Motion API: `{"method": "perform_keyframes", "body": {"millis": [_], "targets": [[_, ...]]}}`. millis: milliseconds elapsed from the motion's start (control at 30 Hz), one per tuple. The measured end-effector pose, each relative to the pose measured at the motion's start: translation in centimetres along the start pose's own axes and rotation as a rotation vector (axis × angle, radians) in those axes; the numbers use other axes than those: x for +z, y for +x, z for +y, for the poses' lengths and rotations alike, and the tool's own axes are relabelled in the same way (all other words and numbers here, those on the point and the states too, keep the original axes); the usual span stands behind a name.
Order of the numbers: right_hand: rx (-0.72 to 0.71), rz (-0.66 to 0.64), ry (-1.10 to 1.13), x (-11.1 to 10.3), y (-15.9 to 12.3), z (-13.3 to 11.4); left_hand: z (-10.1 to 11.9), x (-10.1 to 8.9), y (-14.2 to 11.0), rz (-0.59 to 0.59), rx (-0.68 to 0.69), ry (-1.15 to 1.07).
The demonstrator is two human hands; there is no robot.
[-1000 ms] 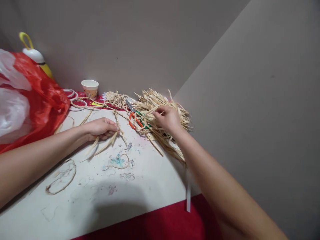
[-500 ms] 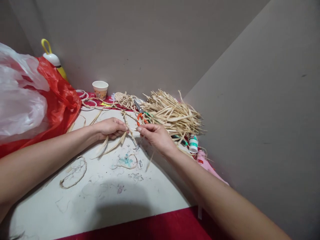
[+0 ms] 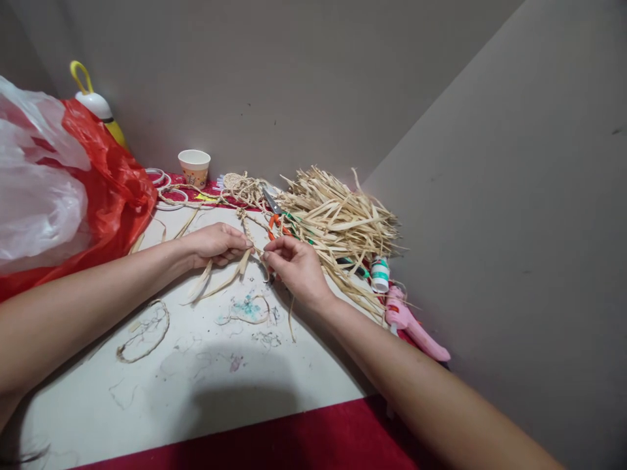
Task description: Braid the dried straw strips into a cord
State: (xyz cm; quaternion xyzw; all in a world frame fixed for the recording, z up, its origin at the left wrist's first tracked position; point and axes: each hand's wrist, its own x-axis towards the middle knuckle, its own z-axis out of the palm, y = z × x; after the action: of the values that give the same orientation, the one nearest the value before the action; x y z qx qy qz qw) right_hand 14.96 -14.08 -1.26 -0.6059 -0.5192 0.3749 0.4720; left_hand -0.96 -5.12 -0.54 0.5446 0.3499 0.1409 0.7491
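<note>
My left hand (image 3: pixel 215 243) is closed on a braided straw strand (image 3: pixel 245 225) whose loose ends (image 3: pixel 210 284) trail toward me over the white board (image 3: pixel 196 385). Right beside it, my right hand (image 3: pixel 294 264) pinches a single thin straw strip (image 3: pixel 290 313) that hangs down from its fingers. Just behind my right hand lies a big pile of pale straw strips (image 3: pixel 343 219). Orange-handled scissors (image 3: pixel 272 215) rest at the pile's left edge, partly hidden by it.
A red and white plastic bag (image 3: pixel 63 196) fills the left. A paper cup (image 3: pixel 194 167), white rings (image 3: pixel 164 186) and a yellow bottle (image 3: pixel 98 111) stand at the back. A pink glue gun (image 3: pixel 414 325) and a small glue bottle (image 3: pixel 379 274) lie right. Grey walls close the corner.
My right hand left the straw pile and came to my left hand with one strip pinched. The view shifted, showing the glue bottle and then the glue gun.
</note>
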Motion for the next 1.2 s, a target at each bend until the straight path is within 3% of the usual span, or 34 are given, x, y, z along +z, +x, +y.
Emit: {"method": "perform_keyframes", "body": {"millis": [333,600,767,900,1200], "targets": [[0.043,-0.101,-0.103,-0.2,0.3,1.1,0.0,0.2,0.1,0.034,-0.013,0.04],[0.098,-0.052,0.1,0.6,1.4,1.0,0.1,0.3,-0.1,0.031,-0.014,0.031],[0.141,-0.022,0.296,-0.5,1.4,1.1,0.0,0.2,-0.1,0.026,-0.016,0.029],[0.17,-0.038,0.226,-1.7,0.9,0.2,0.0,0.2,0.0,0.027,-0.026,0.03],[0.311,-0.19,0.33,-2.6,0.1,-1.5,0.1,0.3,-0.3,0.029,-0.023,0.034]]}}
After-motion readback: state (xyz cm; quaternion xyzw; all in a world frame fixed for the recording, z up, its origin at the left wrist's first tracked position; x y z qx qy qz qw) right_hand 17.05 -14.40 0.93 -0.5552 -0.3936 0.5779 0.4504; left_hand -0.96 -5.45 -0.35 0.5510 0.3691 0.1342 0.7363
